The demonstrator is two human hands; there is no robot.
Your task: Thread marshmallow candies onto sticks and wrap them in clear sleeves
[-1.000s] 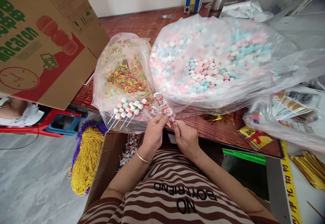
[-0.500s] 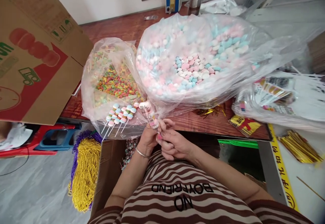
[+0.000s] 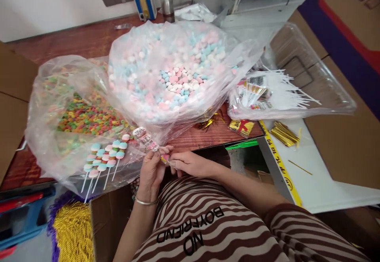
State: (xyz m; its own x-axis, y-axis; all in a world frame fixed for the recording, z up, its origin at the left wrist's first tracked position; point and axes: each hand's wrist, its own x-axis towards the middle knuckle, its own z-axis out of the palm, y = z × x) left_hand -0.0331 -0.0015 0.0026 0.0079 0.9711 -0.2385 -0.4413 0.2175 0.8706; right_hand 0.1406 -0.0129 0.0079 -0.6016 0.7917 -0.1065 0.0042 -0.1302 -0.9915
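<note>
Two bare hands meet just over the front edge of a reddish-brown wooden desk (image 3: pixel 184 138), at a wrapped candy skewer (image 3: pixel 144 138) in a clear, printed wrapper. The skewer slants, its top towards the far left. The left hand (image 3: pixel 152 170), with a bangle (image 3: pixel 146 202) on its wrist, grips the skewer's lower end between thumb and bent fingers. The right hand (image 3: pixel 188 163) curls its fingers in at the same end; they partly hide one another, so I cannot tell how firmly they close.

To the skewer's left, near the desk's front edge, several unwrapped candy skewers (image 3: pixel 107 156) in pink, blue and white lie on clear plastic, white sticks pointing towards the person. Behind them sits a clear bag (image 3: pixel 47 90) of small multicoloured ring candies (image 3: pixel 89 115). Beside it, across the middle of the desk, spreads a larger bag (image 3: pixel 127 50) of pink, white and blue candies (image 3: pixel 179 80).

Near the desk's front right corner lies a gold packet (image 3: pixel 242 127). Farther right are a clear plastic tray (image 3: pixel 335 105) with white sticks (image 3: pixel 292 92), and a bundle of gold twist ties (image 3: pixel 283 134) on a white surface (image 3: pixel 320 175).
</note>
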